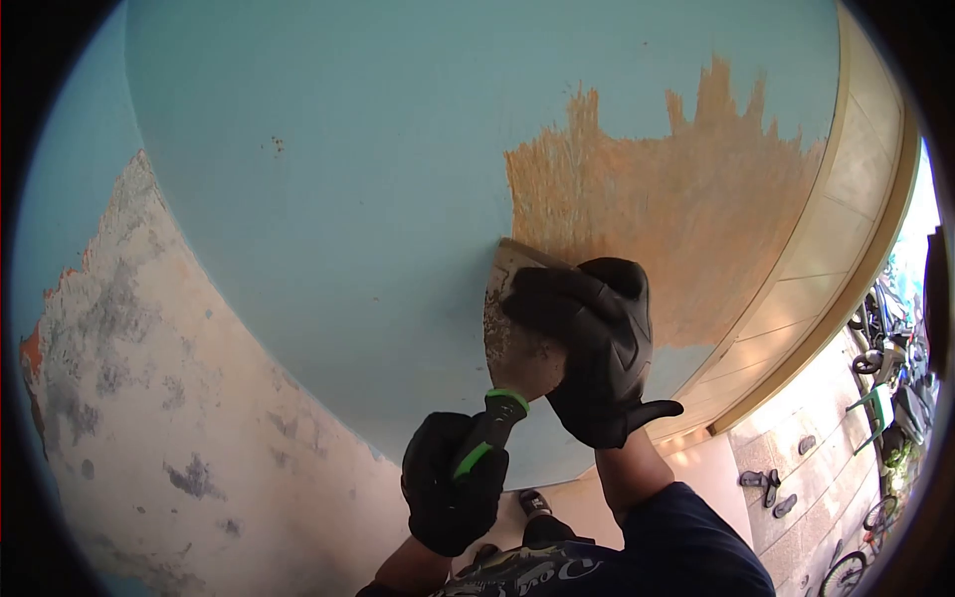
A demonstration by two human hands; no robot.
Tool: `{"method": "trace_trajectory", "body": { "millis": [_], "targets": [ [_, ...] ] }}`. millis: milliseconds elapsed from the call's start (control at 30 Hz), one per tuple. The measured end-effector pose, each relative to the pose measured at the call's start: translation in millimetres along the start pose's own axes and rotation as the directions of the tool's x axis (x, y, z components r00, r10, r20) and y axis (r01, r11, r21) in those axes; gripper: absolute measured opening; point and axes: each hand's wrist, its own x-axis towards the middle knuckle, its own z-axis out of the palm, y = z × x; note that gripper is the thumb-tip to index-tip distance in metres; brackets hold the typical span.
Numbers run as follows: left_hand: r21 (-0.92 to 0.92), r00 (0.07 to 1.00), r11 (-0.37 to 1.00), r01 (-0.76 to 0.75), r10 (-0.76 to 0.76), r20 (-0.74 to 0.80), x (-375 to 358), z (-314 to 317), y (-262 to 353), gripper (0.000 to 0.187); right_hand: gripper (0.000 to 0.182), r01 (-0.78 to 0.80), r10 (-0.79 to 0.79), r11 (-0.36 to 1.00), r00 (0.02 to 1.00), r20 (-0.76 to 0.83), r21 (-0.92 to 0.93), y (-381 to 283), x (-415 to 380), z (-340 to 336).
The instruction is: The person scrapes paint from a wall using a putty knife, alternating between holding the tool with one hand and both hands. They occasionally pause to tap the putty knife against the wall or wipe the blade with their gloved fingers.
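Observation:
A wide metal scraper (512, 338) with a black and green handle rests its blade edge against a light blue painted wall (328, 199), at the border of a scraped orange-brown patch (667, 209). My left hand (453, 478), in a black glove, grips the handle from below. My right hand (592, 348), also in a black glove, presses flat on the blade and covers its right half.
A large bare grey-white patch (149, 398) of stripped wall lies at the lower left. Pale tiled edging (836, 229) runs along the wall's right side. Sandals (771, 488) lie on the paved ground at the lower right, with bicycles (885, 368) parked beyond.

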Motion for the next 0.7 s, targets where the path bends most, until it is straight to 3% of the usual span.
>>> {"method": "trace_trajectory", "body": {
  "millis": [67, 100, 133, 200, 267, 400, 467, 500, 600, 633, 667, 700],
  "targets": [
    [-0.113, 0.999, 0.993, 0.044, -0.045, -0.010, -7.4, 5.5, -7.0, 0.016, 0.035, 0.026, -0.026, 1.000, 0.999, -0.040, 0.016, 2.0, 8.2, -1.3],
    [0.084, 0.972, 0.968, -0.236, 0.235, 0.019, 1.3, 4.2, -11.4, 0.016, 0.038, 0.027, -0.027, 1.000, 0.999, -0.029, 0.001, 1.7, 7.5, -3.0],
    [0.087, 0.970, 0.966, -0.245, 0.245, 0.014, 4.5, 0.9, -12.6, 0.016, 0.040, 0.029, -0.029, 1.000, 1.000, -0.011, -0.011, 1.6, 5.0, -4.0],
    [-0.004, 0.997, 1.000, 0.013, -0.013, 0.076, 2.0, -6.8, -5.4, 0.024, 0.043, 0.014, -0.014, 1.000, 0.999, 0.031, -0.010, -1.3, -0.4, -2.5],
    [0.066, 0.997, 0.996, -0.057, 0.053, 0.064, 1.3, -6.0, 2.2, 0.024, 0.042, 0.016, -0.015, 1.000, 0.999, -0.044, 0.018, -2.5, 3.2, -1.6],
    [0.029, 0.983, 0.983, -0.183, 0.183, -0.010, 3.1, 4.3, -11.0, 0.019, 0.040, 0.015, -0.015, 1.000, 1.000, -0.018, 0.007, 2.9, -2.3, 1.5],
    [-0.080, 1.000, 0.997, 0.009, -0.009, -0.001, 14.8, -3.0, 3.6, 0.020, 0.037, 0.075, -0.075, 0.997, 0.993, -0.089, -0.004, 2.9, 15.8, 3.4],
    [0.004, 1.000, 1.000, -0.021, 0.021, -0.014, 12.5, -3.7, 4.9, 0.020, 0.035, 0.056, -0.055, 0.998, 0.995, -0.082, 0.003, -0.3, 17.2, 1.5],
    [-0.017, 0.984, 0.984, -0.180, 0.180, -0.014, 6.3, 5.7, -7.3, 0.019, 0.036, -0.003, 0.003, 1.000, 1.000, -0.017, -0.014, -3.2, -1.3, 1.6],
    [0.083, 0.977, 0.974, -0.211, 0.208, 0.037, 8.1, -1.7, -1.8, 0.019, 0.037, 0.026, -0.027, 0.999, 0.999, -0.019, -0.036, -1.7, 0.3, 1.1],
    [0.087, 0.980, 0.976, -0.200, 0.197, 0.036, 9.6, -6.4, 4.5, 0.019, 0.037, 0.021, -0.021, 0.999, 1.000, -0.011, -0.030, -0.9, 2.9, 2.4],
    [-0.057, 0.999, 0.998, -0.006, 0.007, 0.034, 15.5, -8.7, 15.2, 0.020, 0.037, 0.038, -0.037, 0.999, 0.997, -0.064, 0.011, -1.4, 14.0, 3.0]
  ]
}}
